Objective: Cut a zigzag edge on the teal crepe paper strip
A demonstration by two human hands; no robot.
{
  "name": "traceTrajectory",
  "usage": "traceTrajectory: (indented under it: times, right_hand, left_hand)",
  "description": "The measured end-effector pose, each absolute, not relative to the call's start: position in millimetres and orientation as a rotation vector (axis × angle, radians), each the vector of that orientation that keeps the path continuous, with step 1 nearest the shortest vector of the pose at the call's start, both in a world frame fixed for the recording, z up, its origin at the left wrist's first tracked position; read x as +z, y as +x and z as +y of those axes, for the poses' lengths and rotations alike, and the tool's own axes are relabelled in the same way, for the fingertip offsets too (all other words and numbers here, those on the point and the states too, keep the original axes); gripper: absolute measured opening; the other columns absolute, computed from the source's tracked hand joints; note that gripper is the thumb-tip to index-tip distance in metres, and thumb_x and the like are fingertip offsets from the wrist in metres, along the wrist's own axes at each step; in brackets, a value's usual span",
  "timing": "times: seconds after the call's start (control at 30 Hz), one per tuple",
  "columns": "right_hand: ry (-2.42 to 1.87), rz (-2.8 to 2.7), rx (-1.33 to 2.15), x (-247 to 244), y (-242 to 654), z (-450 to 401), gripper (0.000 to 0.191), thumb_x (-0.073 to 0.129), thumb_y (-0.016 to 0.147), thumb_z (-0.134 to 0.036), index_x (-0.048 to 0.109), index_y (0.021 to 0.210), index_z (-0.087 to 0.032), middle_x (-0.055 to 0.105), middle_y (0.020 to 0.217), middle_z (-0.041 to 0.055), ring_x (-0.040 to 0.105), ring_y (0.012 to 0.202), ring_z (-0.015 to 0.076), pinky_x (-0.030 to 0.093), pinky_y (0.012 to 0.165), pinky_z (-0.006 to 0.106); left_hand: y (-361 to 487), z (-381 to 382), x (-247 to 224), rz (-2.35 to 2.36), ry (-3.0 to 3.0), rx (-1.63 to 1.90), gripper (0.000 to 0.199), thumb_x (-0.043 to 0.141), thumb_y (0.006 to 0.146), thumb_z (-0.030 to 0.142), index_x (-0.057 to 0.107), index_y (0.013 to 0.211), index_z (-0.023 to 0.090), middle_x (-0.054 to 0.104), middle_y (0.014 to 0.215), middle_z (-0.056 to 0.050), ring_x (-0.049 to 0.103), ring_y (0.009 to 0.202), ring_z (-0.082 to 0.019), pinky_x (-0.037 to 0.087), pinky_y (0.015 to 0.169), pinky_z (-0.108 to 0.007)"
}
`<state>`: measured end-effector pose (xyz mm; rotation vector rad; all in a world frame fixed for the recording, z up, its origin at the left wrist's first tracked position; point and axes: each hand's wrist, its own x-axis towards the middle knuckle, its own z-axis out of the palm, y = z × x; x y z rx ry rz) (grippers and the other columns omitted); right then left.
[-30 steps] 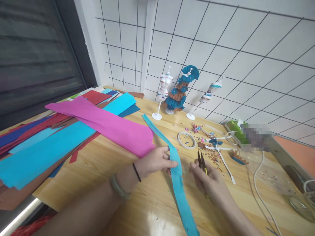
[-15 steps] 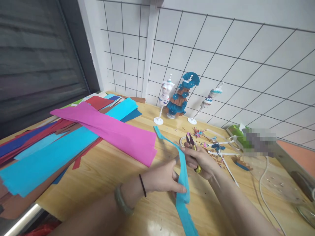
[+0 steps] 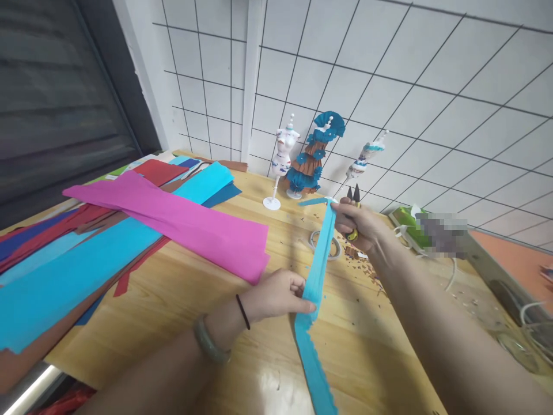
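Observation:
A long light-blue crepe paper strip (image 3: 321, 262) is stretched between my two hands. My left hand (image 3: 288, 293) pinches it low down between thumb and fingers; below that grip the strip hangs toward me, one edge wavy. Higher up, my right hand (image 3: 356, 222) pinches the strip near its top, where a short end folds over to the left. The same hand keeps a small pair of scissors (image 3: 353, 195) with yellow handles in the palm, dark blades pointing up and slightly apart. Behind the strip, a roll of tape (image 3: 334, 249) lies on the table.
Coloured crepe paper, with a magenta sheet (image 3: 207, 230) on top, covers the left of the wooden table (image 3: 173, 323). At the back stand a white dress form (image 3: 283, 150), one in a blue-and-brown paper dress (image 3: 313, 161) and a third (image 3: 365, 158). Paper scraps (image 3: 367, 271) lie right.
My right hand has risen away from me with the scissors and the strip's upper end, pulling the strip straight. My left hand has shifted slightly left and up. The view has tilted a little.

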<state>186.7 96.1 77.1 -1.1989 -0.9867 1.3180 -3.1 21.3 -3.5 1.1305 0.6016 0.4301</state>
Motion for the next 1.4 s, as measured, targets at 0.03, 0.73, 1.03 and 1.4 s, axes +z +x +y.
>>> traceTrajectory:
  times: [0.03,0.73,1.03,1.4]
  right_hand:
    - [-1.229,-1.0,1.292,77,188,102,0.031,0.068,0.067,-0.015,0.038,0.064,-0.022,0.025,0.041,-0.0133,0.018,0.032,0.0024,0.021,0.028,0.013]
    - [-1.667,-1.471,1.247,26,180,-38,0.037,0.046,0.082,-0.052,0.059,0.076,-0.018,0.042,0.057,-0.0041,0.038,0.05,0.0102,0.032,0.046,0.022]
    - [-1.65,-1.476,1.382,26,169,-58,0.039,0.035,0.088,-0.05,0.053,0.07,-0.02,0.038,0.062,-0.0027,0.035,0.058,0.0135,0.029,0.053,0.025]
    - [-1.487,-1.531,1.584,32,171,-64,0.037,0.023,0.094,-0.042,0.043,0.073,-0.019,0.035,0.059,-0.0051,0.033,0.053,0.011,0.03,0.054,0.025]
  left_hand:
    - [-3,23,-4,0.62,1.117,0.444,0.022,0.072,0.055,0.027,0.061,0.068,0.013,0.063,0.068,-0.001,0.057,0.062,-0.012,0.046,0.062,-0.026]
    - [-8,31,-3,0.698,0.995,0.523,0.045,0.075,0.055,0.024,0.053,0.094,0.014,0.063,0.081,-0.005,0.061,0.068,-0.015,0.047,0.058,-0.025]
    - [-5,28,-4,0.56,0.993,0.562,0.045,0.076,0.055,0.021,0.054,0.093,0.012,0.063,0.083,-0.006,0.06,0.074,-0.015,0.049,0.069,-0.03]
    - [-2,25,1,0.486,0.978,0.516,0.047,0.076,0.056,0.022,0.053,0.096,0.013,0.063,0.085,-0.007,0.063,0.077,-0.02,0.049,0.072,-0.036]
